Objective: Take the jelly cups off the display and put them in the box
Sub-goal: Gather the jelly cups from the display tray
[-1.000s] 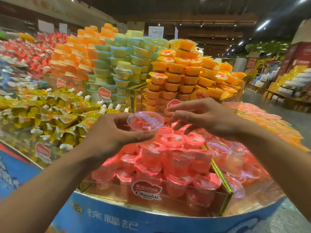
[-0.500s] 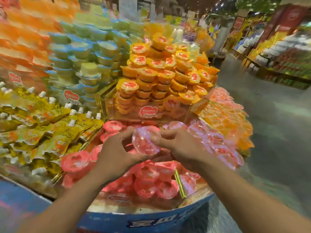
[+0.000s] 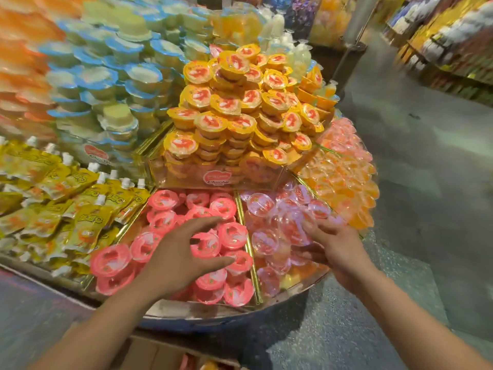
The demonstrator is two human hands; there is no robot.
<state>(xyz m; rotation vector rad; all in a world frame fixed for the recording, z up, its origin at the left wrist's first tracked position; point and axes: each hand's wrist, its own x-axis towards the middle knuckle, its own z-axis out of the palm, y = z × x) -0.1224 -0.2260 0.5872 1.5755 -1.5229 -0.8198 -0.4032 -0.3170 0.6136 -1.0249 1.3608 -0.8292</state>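
Pink-lidded jelly cups point(image 3: 229, 235) fill a gold-edged compartment at the front of the round display point(image 3: 213, 320). My left hand point(image 3: 181, 255) hovers over them with fingers spread, holding nothing. To the right lies a compartment of clear-lidded jelly cups point(image 3: 260, 204). My right hand point(image 3: 337, 249) is over that compartment, and its fingers and thumb curl round one clear-lidded jelly cup point(image 3: 292, 228), which is blurred. The cardboard box point(image 3: 157, 353) shows at the bottom edge, below the display, between my forearms.
A tall pile of yellow-lidded cups point(image 3: 234, 108) rises behind the front compartments. Blue-lidded cups point(image 3: 114, 76) and yellow spout pouches point(image 3: 66, 198) lie to the left, orange cups point(image 3: 344, 177) to the right. Grey aisle floor point(image 3: 416, 209) runs along the right.
The clear-lidded cup passed from my left hand to my right, which moved right with it. My left hand let go and spread over the pink cups. The view tilted down.
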